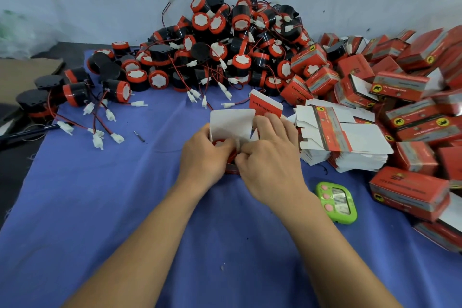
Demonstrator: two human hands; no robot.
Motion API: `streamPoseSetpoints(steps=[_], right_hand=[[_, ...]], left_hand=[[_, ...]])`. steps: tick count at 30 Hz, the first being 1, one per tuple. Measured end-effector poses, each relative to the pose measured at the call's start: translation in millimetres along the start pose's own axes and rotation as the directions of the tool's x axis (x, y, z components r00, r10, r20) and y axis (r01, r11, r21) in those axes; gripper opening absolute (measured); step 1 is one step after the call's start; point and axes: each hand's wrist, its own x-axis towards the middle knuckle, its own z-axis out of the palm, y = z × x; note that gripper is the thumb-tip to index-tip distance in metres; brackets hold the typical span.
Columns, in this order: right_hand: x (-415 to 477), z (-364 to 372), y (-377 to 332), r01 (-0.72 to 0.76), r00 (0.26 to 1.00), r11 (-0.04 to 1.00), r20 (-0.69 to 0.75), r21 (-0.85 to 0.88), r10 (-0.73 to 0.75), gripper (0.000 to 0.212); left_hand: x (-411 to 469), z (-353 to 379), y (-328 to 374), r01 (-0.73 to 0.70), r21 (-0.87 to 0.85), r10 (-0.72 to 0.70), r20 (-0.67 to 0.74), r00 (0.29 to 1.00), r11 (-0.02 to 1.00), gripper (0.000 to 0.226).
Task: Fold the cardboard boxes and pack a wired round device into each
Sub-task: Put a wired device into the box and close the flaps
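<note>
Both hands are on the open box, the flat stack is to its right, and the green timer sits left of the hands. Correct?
Not quite. The left hand and right hand do hold the open box, with the flat stack to its right, but the head view shows the green timer right of them, not left.

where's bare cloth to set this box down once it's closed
Widest bare patch: the blue cloth left of the left hand, nearer you than the loose white plugs. A smaller patch lies nearer you than the green timer. Crowded: the device pile behind the box, and the flat cartons and packed boxes beside the right hand.
</note>
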Motion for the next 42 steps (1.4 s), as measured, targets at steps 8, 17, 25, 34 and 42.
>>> streamPoseSetpoints(steps=[8, 17, 25, 34, 42], right_hand=[[-6.0, -9.2, -2.3, 0.006, 0.983, 0.999, 0.181, 0.044, -0.014, 0.047], [-7.9, -18.0, 16.2, -0.182, 0.914, 0.590, -0.086, 0.787, 0.397, 0.043], [-11.1, 9.4, 18.3, -0.461, 0.875, 0.173, 0.414, 0.870, 0.251, 0.038], [-5.6, 15.8, 22.2, -0.516, 0.807, -0.001, 0.486, 0.857, 0.335, 0.047], [-1.8, 15.3, 29.6, -0.511, 0.796, -0.031, 0.486, 0.859, 0.362, 0.032]], left_hand=[[-5.0, -3.9, 11.0, 0.086, 0.072, -0.083, -0.048, 0.995, 0.994, 0.035], [-4.9, -3.3, 13.2, 0.125, 0.033, -0.123, -0.040, 0.992, 0.992, 0.036], [-4.0, 0.1, 5.2, 0.052, 0.015, -0.052, -0.017, 0.998, 0.999, 0.027], [-5.5, -24.8, 5.7, 0.122, -0.464, 0.113, 0.446, 0.888, 0.877, 0.046], [4.5, -34.1, -3.8, 0.089, -0.367, 0.096, 0.456, 0.885, 0.926, 0.028]])
